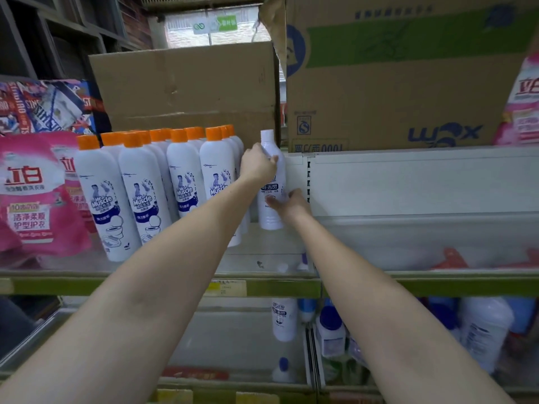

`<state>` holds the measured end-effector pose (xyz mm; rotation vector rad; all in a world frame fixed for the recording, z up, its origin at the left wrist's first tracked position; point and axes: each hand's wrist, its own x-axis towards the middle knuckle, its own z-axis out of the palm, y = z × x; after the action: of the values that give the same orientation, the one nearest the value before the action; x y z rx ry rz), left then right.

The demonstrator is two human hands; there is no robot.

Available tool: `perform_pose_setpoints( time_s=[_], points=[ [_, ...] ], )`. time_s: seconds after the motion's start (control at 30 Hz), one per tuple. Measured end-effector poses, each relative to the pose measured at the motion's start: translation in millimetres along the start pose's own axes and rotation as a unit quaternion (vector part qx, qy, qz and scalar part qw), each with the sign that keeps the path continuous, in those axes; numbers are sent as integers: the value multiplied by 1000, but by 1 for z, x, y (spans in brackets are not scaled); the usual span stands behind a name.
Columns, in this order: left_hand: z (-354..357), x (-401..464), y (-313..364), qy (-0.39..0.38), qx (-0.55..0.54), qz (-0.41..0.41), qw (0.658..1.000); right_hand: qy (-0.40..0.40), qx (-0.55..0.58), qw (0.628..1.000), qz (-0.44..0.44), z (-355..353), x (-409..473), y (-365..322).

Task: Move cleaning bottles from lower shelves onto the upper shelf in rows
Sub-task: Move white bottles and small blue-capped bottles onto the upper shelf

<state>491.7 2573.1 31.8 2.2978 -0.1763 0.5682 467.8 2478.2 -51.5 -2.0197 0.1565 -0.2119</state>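
1. We hold one white bottle [271, 182] upright at the right end of the upper shelf [262, 258], just beside the rows of orange-capped bottles [140, 182]. Our left hand [258, 166] is curled around its neck, and our right hand [291, 204] grips its lower body.
2. We cannot tell if its base already rests on the shelf. If we let go too early, it may tip, because it is tall and narrow.
3. If we push it to the left, it can press the nearest orange-capped bottle, and the tight rows may lean or fall like dominoes.
4. On its right is the shelf upright [308, 182], so the gap is small and the bottle may catch there.
5. Our arms are stretched far up, so the grip is weak. A slip would drop the bottle onto the lower shelf bottles [284, 319].
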Motion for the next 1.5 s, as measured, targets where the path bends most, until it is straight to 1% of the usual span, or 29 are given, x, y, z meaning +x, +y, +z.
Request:
perform_pose_setpoints(
  time_s=[0.17, 0.43, 0.57, 0.77, 0.9, 1.07, 1.17, 1.27, 1.5],
  points=[
    [-9, -27, -13, -23, -15, 6, 1000, 41, 11, 999, -7, -2, -31, 4],
    [-25, -101, -35, -105, -60, 6, 993, 145, 68, 987, 12, 1, -100, 18],
    [-30, -144, -43, -137, -121, -21, 983, 180, 53, 982, 11, -4, -146, 22],
    [-38, -210, -60, -192, -153, -25, 969, 165, 68, 982, 61, -4, -209, 51],
    [-34, -252, -88, -230, -122, -36, 965, 143, 50, 983, 101, 8, -253, 81],
    [-14, -288, -124, -259, -97, -83, 958, 118, 41, 981, 146, 26, -287, 126],
    [4, -297, -144, -268, -91, -106, 953, 106, 52, 978, 172, 35, -293, 148],
    [20, -302, -158, -268, -97, -119, 951, 98, 31, 977, 187, 45, -288, 167],
    [68, -285, -180, -279, -90, -143, 945, 61, 21, 977, 204, 60, -243, 208]
  ],
)
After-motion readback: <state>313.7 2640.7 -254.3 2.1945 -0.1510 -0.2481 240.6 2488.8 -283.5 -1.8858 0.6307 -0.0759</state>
